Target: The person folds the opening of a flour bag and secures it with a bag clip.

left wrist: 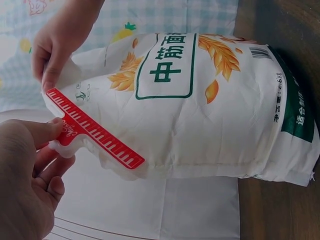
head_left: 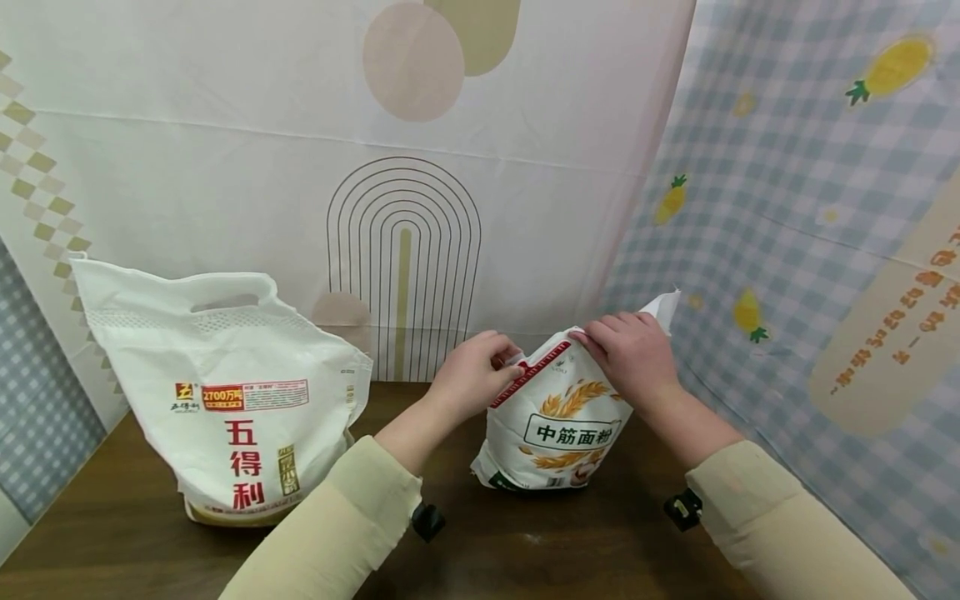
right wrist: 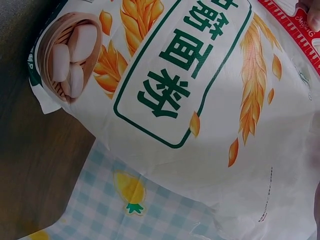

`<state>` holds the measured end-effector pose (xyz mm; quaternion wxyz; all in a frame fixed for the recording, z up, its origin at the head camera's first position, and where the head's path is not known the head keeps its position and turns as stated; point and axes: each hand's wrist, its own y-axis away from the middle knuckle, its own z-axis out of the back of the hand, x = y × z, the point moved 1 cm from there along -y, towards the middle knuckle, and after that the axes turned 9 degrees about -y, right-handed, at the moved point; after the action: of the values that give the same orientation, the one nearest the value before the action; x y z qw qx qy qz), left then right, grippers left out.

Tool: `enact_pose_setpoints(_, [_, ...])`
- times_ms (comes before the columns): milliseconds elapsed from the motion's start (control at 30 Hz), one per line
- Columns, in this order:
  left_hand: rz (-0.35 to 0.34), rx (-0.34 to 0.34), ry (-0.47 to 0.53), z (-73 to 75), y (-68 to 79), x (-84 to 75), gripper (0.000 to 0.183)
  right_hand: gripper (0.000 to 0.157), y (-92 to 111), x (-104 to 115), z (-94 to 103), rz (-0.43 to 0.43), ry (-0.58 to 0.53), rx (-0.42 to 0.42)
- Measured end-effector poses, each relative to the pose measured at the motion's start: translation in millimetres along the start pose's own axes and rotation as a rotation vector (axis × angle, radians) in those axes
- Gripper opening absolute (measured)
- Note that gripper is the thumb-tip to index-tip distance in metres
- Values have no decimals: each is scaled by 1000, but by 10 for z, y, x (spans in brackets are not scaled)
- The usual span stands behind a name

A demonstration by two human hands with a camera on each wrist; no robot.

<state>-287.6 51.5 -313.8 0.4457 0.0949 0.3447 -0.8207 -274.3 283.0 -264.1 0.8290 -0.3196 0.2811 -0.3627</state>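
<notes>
A white flour bag [head_left: 510,433] with wheat ears and green lettering stands tilted on the table. Across its top edge lies a red clip [left wrist: 100,132] with a keyboard pattern, also partly in the right wrist view. My left hand [head_left: 472,379] pinches the clip's tab between thumb and fingers. With thumb and fingers, my right hand [head_left: 633,354] grips the bag's top just beyond the clip's end, and a white corner sticks out past it. The right wrist view shows the bag's front closely, with little of the right hand.
A larger white flour bag [head_left: 180,350] with a handle cutout and red lettering stands on the left of the brown wooden table [head_left: 525,550]. Behind hangs a pale printed cloth [head_left: 247,192]; a checked cloth [head_left: 750,150] with pineapples hangs along the right side.
</notes>
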Motion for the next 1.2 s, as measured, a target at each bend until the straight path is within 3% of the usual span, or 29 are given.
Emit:
enact_pose_setpoints(467, [11, 8, 58, -15, -20, 18, 13, 24, 10, 0, 5, -20, 0, 23])
enact_pose_setpoints(800, [4, 6, 87, -29, -26, 37, 16, 23, 8, -13, -2, -1, -4, -7])
enact_pose_setpoints(1033, [38, 49, 178, -25, -50, 66, 27, 24, 5, -24, 2, 7, -14, -19])
enact_pose_setpoints(1200, [55, 66, 185, -33, -56, 94, 30, 28, -1, -32, 4, 6, -21, -11])
